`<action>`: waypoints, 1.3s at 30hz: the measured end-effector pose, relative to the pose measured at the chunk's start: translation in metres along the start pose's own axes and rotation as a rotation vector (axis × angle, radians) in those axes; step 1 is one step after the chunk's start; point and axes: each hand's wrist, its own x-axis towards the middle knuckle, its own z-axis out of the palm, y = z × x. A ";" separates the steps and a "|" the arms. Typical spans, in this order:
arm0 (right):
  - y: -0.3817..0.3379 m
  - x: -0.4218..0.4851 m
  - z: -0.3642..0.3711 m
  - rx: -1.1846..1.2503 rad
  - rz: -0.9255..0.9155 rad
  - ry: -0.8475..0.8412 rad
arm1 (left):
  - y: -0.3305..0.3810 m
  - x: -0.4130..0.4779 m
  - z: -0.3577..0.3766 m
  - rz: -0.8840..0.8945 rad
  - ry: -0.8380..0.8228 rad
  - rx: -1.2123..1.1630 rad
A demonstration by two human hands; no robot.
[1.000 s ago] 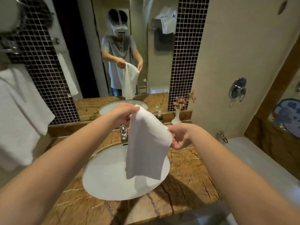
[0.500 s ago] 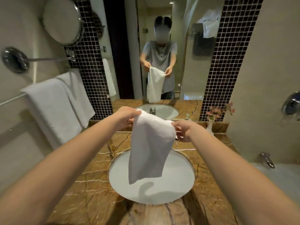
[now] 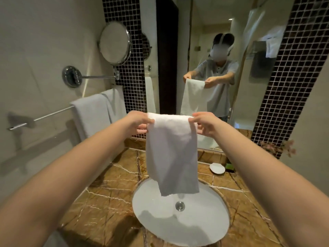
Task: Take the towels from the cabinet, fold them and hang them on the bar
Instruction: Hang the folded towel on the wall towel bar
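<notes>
A small white towel (image 3: 171, 154) hangs folded lengthwise in front of me, above the sink (image 3: 179, 216). My left hand (image 3: 138, 123) pinches its top left corner and my right hand (image 3: 203, 124) pinches its top right corner, so the top edge is stretched flat between them. On the left wall runs a chrome towel bar (image 3: 48, 115). A larger white towel (image 3: 96, 113) is draped over the bar's right end. The cabinet is out of view.
A brown marble counter (image 3: 106, 193) surrounds the white basin. A round chrome swing-arm mirror (image 3: 114, 43) juts from the left wall above the bar. A wall mirror (image 3: 213, 59) faces me. A white soap dish (image 3: 217, 168) and pink flowers (image 3: 277, 147) stand at the right.
My view has swung left and brought the towel bar into sight. Both hands rose and moved apart, pulling the towel's top edge straight.
</notes>
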 end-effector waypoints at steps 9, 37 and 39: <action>-0.040 0.002 0.007 -0.114 -0.125 -0.042 | 0.031 -0.015 -0.011 0.064 0.068 -0.100; -0.140 0.061 0.110 -0.172 -0.371 -0.205 | 0.106 -0.022 -0.116 0.287 0.215 -0.067; -0.151 0.066 0.124 -0.189 -0.389 -0.242 | 0.111 -0.027 -0.127 0.295 0.261 -0.075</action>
